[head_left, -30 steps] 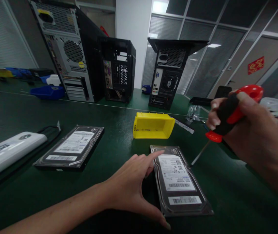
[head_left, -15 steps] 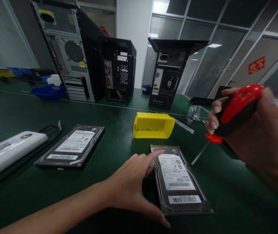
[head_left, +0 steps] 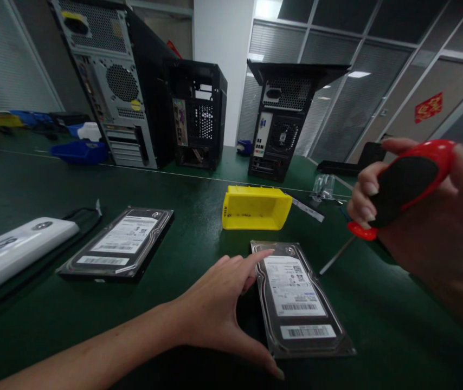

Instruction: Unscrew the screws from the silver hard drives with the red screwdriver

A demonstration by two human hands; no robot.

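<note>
A hard drive with a white label lies flat on the green table in front of me. My left hand holds it along its left side, the index finger on the far end and the thumb at the near corner. In my right hand is a screwdriver with a red and black handle, fingers wrapped round it. Its shaft slants down to the left, and the tip is at the drive's right edge; whether it sits in a screw I cannot tell. A second hard drive lies to the left, untouched.
Behind the drive stands a yellow bin, its opening facing me. A white numbered device with a black cable is at the left. Farther back are computer cases, a blue tray and a clear plastic bag.
The screwdriver handle has rotated in my right hand, showing more of its black side, and has shifted slightly right. My left hand and the drive have stayed put.
</note>
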